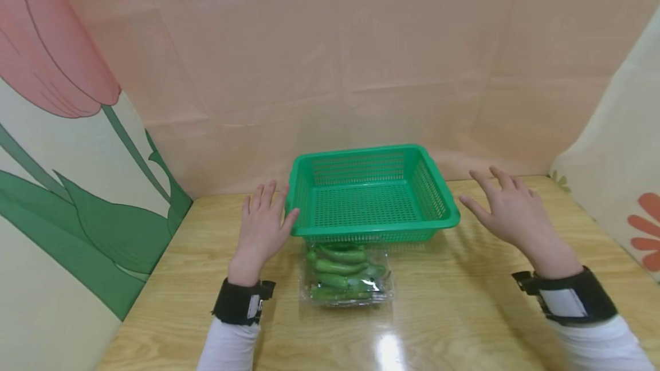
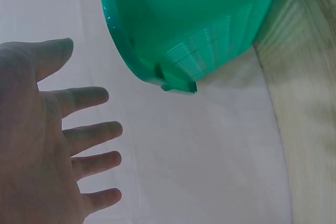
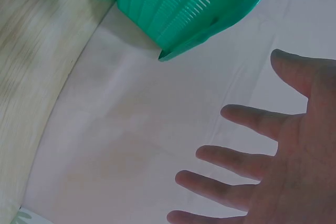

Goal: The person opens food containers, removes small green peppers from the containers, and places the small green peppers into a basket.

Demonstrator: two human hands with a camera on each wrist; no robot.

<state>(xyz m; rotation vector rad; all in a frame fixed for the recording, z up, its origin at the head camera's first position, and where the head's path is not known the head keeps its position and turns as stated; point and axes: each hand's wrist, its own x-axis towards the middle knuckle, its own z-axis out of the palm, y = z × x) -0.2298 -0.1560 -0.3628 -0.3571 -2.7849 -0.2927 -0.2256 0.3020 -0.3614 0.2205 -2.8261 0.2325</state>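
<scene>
A green plastic basket (image 1: 361, 227) with slotted walls stands at the back of the table, its inside bare. In front of it, by its near wall, lies a clear plastic box (image 1: 384, 296) of green peppers (image 1: 340, 268). My left hand (image 1: 262, 228) hovers beside the basket's left end, fingers spread, thumb overlapping the rim in the head view. The left wrist view shows that hand (image 2: 47, 129) apart from the basket (image 2: 199, 24). Off the basket's right end, my right hand (image 1: 515, 213) is raised with spread fingers; in its wrist view the hand (image 3: 283, 156) holds nothing.
The wooden table (image 1: 454, 319) meets a pinkish cloth backdrop (image 1: 335, 62) right behind the basket. Printed panels with a tulip (image 1: 62, 44) on the left and a red flower (image 1: 649, 228) on the right flank the table. Each wrist wears a black strap (image 1: 239, 302).
</scene>
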